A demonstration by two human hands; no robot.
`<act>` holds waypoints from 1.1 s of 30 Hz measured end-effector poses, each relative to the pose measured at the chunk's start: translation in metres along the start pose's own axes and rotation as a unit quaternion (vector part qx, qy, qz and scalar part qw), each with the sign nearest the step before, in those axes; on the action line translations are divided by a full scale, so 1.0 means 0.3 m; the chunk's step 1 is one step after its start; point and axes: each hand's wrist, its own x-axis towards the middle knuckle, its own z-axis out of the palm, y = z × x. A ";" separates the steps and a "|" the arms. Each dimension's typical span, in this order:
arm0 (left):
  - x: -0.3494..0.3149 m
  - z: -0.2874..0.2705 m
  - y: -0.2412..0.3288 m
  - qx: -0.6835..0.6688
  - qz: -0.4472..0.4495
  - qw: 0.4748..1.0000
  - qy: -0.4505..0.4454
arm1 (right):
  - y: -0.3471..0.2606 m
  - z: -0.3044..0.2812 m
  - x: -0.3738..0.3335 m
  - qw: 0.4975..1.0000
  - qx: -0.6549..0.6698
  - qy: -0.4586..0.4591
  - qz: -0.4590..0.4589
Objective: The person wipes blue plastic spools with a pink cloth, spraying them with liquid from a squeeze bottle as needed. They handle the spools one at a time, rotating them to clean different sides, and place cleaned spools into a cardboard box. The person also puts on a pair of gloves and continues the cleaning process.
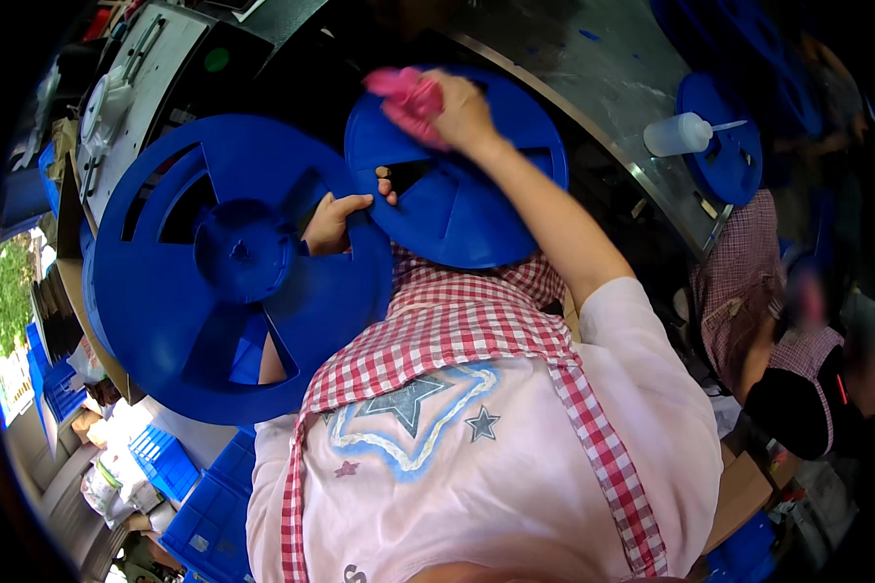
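Hands (327,225) (462,112) hold 2 blue reels (243,251) (447,189) and 1 bunched pink cloth (408,102).

Two hands (331,223) (465,112), one cloth (408,102), one bottle (677,135), three reels (241,251) (467,199) (741,160) (at least) show

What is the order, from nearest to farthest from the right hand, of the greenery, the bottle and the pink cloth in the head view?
1. Pink cloth: held in the right hand.
2. Bottle: to its right.
3. Greenery: far left edge.
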 end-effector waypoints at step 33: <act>0.040 -0.033 -0.076 -0.111 0.051 0.990 -0.067 | 0.105 -0.273 -0.579 0.991 -0.015 0.131 -0.031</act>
